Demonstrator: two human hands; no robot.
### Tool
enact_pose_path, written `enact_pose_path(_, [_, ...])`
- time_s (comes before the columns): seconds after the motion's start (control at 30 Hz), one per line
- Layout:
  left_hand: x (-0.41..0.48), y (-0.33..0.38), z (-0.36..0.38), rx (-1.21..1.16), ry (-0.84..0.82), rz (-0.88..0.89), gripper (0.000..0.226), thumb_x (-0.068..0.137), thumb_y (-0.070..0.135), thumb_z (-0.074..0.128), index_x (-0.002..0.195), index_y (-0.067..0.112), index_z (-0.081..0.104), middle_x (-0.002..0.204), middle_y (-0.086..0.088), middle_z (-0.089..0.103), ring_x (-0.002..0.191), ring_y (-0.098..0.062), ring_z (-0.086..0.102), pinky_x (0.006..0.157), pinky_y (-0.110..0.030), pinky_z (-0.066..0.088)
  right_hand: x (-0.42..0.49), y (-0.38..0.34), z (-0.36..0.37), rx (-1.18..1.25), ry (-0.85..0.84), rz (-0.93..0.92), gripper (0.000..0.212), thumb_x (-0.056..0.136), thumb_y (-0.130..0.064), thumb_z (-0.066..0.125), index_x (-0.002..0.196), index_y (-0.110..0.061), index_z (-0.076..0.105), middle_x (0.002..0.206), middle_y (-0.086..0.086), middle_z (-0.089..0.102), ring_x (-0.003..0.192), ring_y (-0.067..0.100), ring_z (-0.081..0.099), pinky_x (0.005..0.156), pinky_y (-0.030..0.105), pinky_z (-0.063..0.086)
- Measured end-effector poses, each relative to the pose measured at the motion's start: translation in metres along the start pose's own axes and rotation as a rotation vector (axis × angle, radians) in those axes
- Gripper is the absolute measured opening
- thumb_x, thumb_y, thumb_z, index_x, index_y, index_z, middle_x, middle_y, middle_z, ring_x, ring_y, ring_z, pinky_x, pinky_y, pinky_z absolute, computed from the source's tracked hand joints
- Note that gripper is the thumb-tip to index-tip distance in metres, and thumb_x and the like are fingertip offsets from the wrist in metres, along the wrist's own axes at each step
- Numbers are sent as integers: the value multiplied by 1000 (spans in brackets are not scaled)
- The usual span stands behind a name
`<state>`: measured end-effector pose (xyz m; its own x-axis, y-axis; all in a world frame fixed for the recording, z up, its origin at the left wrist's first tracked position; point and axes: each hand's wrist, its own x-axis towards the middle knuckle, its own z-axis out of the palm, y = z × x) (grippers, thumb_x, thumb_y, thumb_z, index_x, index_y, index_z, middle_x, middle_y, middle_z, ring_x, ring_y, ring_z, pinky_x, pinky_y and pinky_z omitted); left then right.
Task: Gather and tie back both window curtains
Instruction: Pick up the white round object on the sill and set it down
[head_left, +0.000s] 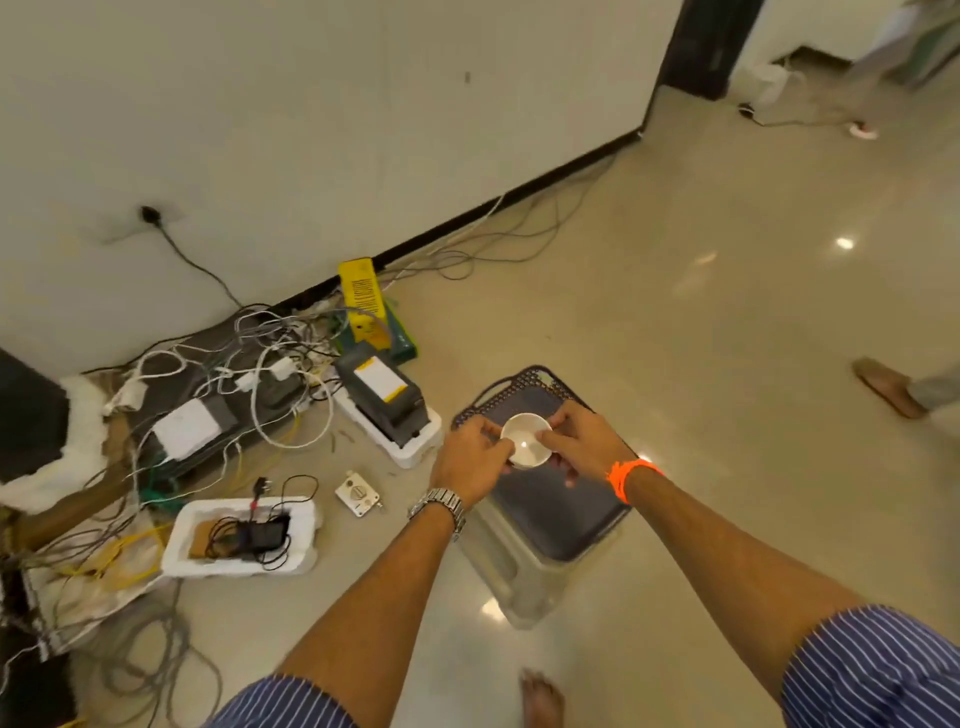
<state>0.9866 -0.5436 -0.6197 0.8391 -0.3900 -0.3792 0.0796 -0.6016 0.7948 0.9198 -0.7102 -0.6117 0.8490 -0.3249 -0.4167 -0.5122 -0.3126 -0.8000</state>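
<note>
No curtain or window shows in the head view. Both my hands hold a small white bowl (527, 440) above a dark perforated plastic stool (550, 509). My left hand (475, 457), with a metal watch on its wrist, grips the bowl's left rim. My right hand (582, 439), with an orange thread band on its wrist, pinches the right rim. The bowl looks empty and shiny inside.
A tangle of cables, dark electronic boxes (382, 392) and white foam trays (241, 538) lies along the wall at left. A yellow box (363, 301) leans on the skirting. Another person's foot (888, 387) is at right. My bare foot (543, 696) stands on the glossy floor.
</note>
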Motion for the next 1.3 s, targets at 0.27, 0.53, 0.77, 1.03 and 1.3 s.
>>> enact_pose_path(0.27, [23,-16,72,122,-119,-22,18,82,26,66,99,21,61,70,4,73,62,-3,69,70,-32,58,6,87,-12,4,48,103,18,89,-20,63,98,-10,52,73,13,70,52,14,60,44,30,49])
enact_pose_path(0.53, [43,-70,121,331,-182,-49,26,90,36,62,110,20,59,91,6,67,86,-18,64,83,-34,55,29,160,14,-246,-1,222,19,86,-44,59,89,-26,51,69,-9,74,79,11,69,79,39,53])
enact_pose_path(0.77, [60,-103,144,423,-264,-65,27,89,34,61,113,20,61,105,0,71,92,-20,65,81,-33,54,41,194,38,-380,-33,305,19,86,-44,57,91,-26,51,77,-7,75,82,16,66,74,34,52])
enact_pose_path(1.03, [64,-115,155,541,-296,-28,26,87,34,59,109,22,64,99,0,72,88,-22,66,79,-37,57,43,201,41,-533,-15,319,20,78,-40,62,89,-24,60,86,1,69,78,22,63,74,36,55])
enact_pose_path(1.3, [62,-123,165,590,-293,-12,23,90,30,57,110,20,62,94,-1,70,80,-22,65,70,-32,56,41,206,48,-628,13,289,23,80,-40,62,94,-22,61,89,1,70,80,24,64,73,35,55])
